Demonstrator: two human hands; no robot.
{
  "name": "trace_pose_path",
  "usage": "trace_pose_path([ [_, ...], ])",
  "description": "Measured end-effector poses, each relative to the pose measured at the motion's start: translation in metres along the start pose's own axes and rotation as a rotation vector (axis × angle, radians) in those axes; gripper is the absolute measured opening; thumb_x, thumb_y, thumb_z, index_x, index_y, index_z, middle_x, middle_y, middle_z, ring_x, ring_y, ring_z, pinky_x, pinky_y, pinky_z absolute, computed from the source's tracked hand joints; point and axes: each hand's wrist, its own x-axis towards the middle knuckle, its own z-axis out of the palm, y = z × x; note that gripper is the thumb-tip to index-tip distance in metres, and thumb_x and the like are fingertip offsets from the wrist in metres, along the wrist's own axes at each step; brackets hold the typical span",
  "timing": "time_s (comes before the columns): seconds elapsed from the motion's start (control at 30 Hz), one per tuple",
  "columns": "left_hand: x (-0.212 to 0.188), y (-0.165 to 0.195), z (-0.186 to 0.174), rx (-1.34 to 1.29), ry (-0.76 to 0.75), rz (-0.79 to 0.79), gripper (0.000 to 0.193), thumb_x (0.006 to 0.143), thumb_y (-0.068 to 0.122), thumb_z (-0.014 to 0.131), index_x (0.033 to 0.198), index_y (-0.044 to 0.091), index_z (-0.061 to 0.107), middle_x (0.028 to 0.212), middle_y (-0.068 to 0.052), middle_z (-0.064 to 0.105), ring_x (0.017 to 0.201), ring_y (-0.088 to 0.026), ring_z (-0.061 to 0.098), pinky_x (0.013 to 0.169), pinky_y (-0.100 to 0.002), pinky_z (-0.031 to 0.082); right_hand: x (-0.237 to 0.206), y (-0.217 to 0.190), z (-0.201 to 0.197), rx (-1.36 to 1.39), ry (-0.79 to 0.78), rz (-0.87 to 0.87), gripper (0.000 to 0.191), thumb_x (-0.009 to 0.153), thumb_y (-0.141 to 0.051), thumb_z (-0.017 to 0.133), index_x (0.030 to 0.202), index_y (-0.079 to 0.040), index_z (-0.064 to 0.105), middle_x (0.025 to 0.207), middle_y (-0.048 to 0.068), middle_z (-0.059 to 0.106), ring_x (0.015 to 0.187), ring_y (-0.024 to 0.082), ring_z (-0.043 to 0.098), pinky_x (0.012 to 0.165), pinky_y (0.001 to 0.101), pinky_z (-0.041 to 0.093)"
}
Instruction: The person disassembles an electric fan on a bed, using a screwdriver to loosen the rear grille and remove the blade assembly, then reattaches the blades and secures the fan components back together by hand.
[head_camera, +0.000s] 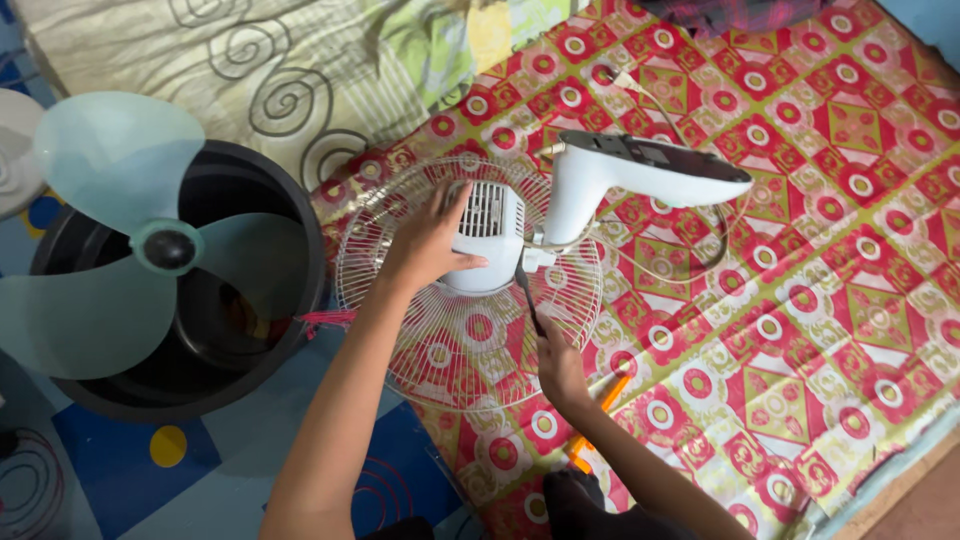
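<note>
A white fan motor housing (487, 235) lies face down on a round wire fan guard (470, 340), with the fan's white stand and base (640, 170) sticking up to the right. My left hand (428, 243) presses flat on the housing's left side. My right hand (558, 365) grips a dark-shafted screwdriver (527, 295), its tip touching the housing near the neck joint. The screwdriver's orange handle (600, 410) shows below my wrist.
A pale green three-blade fan propeller (120, 240) rests on top of a black bucket (290, 230) at the left. A red patterned mat (800, 300) covers the floor; a patterned cloth (300, 60) lies behind. A white power cord (700, 250) loops by the base.
</note>
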Motion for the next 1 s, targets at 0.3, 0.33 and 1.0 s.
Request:
trace_pose_path([
  [0.3, -0.007, 0.000, -0.005, -0.011, 0.024, 0.004, 0.123, 0.061, 0.052, 0.093, 0.157, 0.010, 0.030, 0.156, -0.029, 0.035, 0.134, -0.046, 0.050, 0.099, -0.050, 0.052, 0.050, -0.027, 0.016, 0.914, -0.093, 0.345, 0.047, 0.109, -0.017, 0.036, 0.155, -0.011, 0.040, 0.064, -0.003, 0.045, 0.044, 0.006, 0.037, 0.037, 0.0230, 0.031],
  [0.33, -0.007, 0.000, -0.005, -0.010, 0.024, 0.005, 0.122, 0.061, 0.052, 0.093, 0.156, 0.010, 0.030, 0.156, -0.029, 0.036, 0.134, -0.045, 0.050, 0.099, -0.050, 0.052, 0.042, -0.032, 0.022, 0.974, -0.085, 0.331, 0.045, 0.112, -0.022, 0.031, 0.155, -0.011, 0.039, 0.061, -0.002, 0.044, 0.041, 0.006, 0.036, 0.034, 0.0225, 0.030],
  [1.0, -0.005, 0.001, 0.001, -0.163, -0.010, 0.039, 0.120, 0.062, 0.044, 0.095, 0.158, 0.014, 0.031, 0.157, -0.022, 0.040, 0.143, -0.043, 0.043, 0.112, -0.050, 0.044, 0.011, -0.063, 0.034, 0.165, -0.307, 0.123, 0.043, 0.103, -0.015, 0.050, 0.146, -0.018, 0.057, 0.094, 0.023, 0.072, 0.073, 0.024, 0.069, 0.069, 0.0385, 0.055],
])
